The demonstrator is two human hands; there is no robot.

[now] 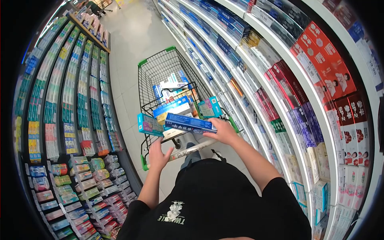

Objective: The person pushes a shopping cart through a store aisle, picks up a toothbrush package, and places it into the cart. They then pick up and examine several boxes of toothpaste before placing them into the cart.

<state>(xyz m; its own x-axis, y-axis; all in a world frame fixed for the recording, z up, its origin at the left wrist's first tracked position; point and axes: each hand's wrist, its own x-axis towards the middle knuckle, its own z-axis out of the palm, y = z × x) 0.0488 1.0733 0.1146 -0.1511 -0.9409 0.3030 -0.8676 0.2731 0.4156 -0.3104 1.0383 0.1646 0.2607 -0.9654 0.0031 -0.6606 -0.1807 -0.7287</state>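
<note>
My right hand (224,131) grips the right end of a long dark blue toothpaste box (188,122), held over the near end of the shopping cart (146,84). My left hand (159,155) is by the left part of the cart handle (192,149), thumb spread from the fingers, nothing in it. Its fingertips are just below a teal box (148,125) at the cart's left side. A second teal box (210,107) stands at the right side. Behind the held box lies a blue and yellow box (173,107). Deeper in the basket are several white and blue boxes (173,85).
Shelves of boxed goods (280,84) run close along the right side. On the left, a rack (66,92) holds rows of hanging packs, with more packs (84,192) below. Pale floor tiles (128,24) stretch ahead, and a person (94,7) is far off at the upper left.
</note>
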